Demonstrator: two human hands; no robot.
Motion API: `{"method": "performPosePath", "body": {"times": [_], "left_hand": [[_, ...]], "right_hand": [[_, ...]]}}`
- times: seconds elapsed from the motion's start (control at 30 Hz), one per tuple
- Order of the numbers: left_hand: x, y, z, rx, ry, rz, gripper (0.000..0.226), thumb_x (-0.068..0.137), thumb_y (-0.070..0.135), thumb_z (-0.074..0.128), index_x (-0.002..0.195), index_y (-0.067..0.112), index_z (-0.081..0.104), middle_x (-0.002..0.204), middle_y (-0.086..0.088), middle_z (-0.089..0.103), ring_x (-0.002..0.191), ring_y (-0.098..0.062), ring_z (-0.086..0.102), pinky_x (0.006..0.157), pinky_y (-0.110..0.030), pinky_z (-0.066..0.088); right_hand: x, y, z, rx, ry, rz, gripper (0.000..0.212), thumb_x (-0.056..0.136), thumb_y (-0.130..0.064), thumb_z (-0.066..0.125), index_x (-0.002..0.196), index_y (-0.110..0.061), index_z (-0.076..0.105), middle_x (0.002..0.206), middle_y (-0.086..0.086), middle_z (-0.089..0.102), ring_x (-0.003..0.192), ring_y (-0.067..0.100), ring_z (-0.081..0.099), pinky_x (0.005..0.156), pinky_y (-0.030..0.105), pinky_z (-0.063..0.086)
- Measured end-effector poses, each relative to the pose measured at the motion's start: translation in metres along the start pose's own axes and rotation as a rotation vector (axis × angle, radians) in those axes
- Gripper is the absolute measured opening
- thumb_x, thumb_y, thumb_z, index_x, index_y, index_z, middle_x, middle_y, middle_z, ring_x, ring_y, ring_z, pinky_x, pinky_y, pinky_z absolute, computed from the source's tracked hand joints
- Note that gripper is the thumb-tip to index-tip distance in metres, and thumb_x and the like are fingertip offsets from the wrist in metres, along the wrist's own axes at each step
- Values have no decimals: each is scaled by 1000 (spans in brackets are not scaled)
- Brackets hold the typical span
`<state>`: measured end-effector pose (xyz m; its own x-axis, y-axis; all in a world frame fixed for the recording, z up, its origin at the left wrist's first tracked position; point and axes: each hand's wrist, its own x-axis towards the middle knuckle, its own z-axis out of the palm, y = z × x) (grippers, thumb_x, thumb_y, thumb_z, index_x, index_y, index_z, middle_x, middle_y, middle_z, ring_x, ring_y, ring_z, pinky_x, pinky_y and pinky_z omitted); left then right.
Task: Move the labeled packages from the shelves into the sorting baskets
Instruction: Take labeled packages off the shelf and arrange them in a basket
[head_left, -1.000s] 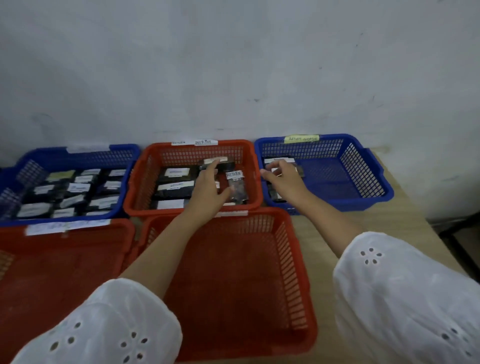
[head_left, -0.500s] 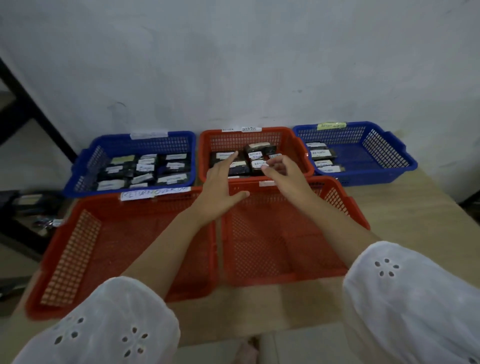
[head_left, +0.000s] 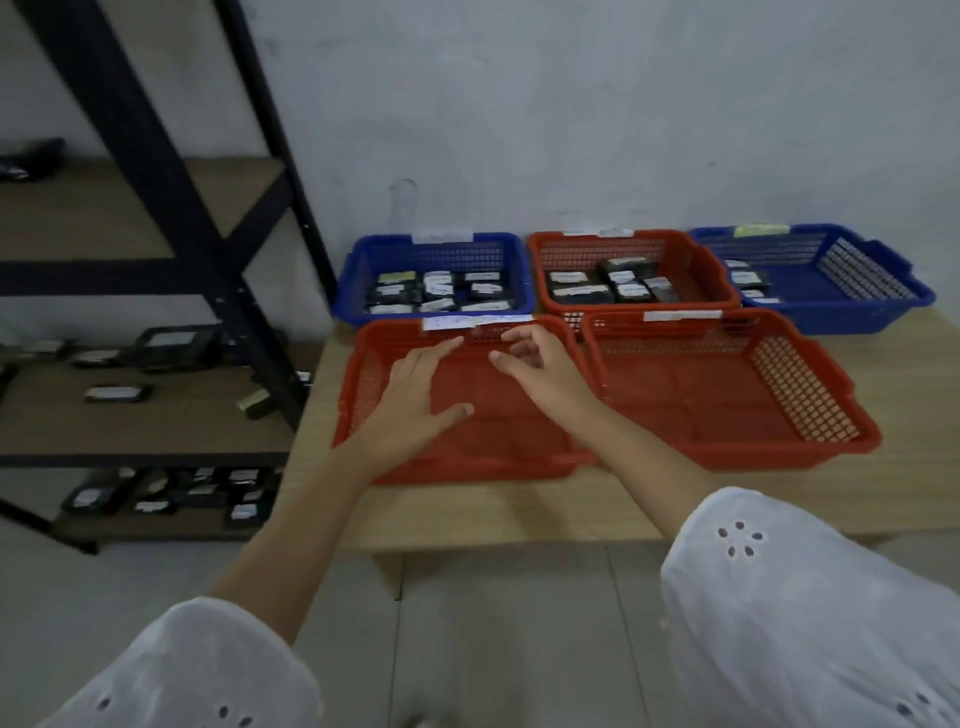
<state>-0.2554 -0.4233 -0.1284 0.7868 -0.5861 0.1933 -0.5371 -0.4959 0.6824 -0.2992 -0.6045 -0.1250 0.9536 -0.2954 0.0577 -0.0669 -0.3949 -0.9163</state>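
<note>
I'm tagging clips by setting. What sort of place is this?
Probably a small stockroom or parcel-sorting corner: a dark metal shelving rack holds labeled packages, and tagged red and blue plastic baskets, some of them already holding packages, sit on a wooden table.

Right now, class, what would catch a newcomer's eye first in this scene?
The left hand and right hand hover empty over the front left red basket. Behind it, the blue basket and back red basket hold labeled packages. At left, the shelves hold further packages.
</note>
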Motion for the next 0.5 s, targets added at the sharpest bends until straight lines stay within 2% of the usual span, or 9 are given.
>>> {"method": "performPosePath", "body": {"times": [0.1, 0.17, 0.3, 0.4, 0.5], "left_hand": [[-23, -34, -47, 36, 58, 25, 74, 79, 33, 67, 143, 22, 32, 139, -3, 39, 130, -17, 32, 105, -22, 20], [-41, -63, -81, 25, 39, 5, 71, 83, 29, 68, 143, 24, 30, 138, -3, 38, 129, -16, 30, 103, -21, 20], [-80, -134, -151, -23, 9, -88, 72, 84, 22, 68, 143, 29, 28, 135, -1, 37, 126, -13, 28, 108, -33, 26], [-104, -186, -197, -25, -14, -129, 72, 84, 22, 68, 143, 31, 27, 138, 2, 37, 129, -15, 26, 105, -29, 25], [-121, -225, -228, 17, -26, -145, 73, 83, 22, 68, 144, 29, 28, 141, -1, 36, 131, -19, 26, 102, -25, 22]], "right_hand": [[0, -32, 55, -6, -22, -27, 22, 87, -34, 66, 105, -27, 55, 113, -4, 51, 107, 11, 48, 92, 24, 39], [2, -51, 100, -6, -34, -44, 22, 86, -31, 66, 105, -25, 57, 111, -5, 49, 108, 10, 46, 97, 25, 38], [8, -85, 203, 8, -62, -22, 25, 86, -30, 66, 109, -23, 57, 115, -2, 48, 115, 15, 47, 102, 29, 37], [3, -110, 278, 45, -106, 25, 34, 88, -28, 64, 119, -16, 56, 123, 1, 51, 119, 12, 45, 94, 22, 33], [-2, -127, 336, 73, -147, 84, 34, 89, -30, 63, 120, -19, 55, 125, 3, 49, 113, 9, 45, 91, 20, 32]]}}
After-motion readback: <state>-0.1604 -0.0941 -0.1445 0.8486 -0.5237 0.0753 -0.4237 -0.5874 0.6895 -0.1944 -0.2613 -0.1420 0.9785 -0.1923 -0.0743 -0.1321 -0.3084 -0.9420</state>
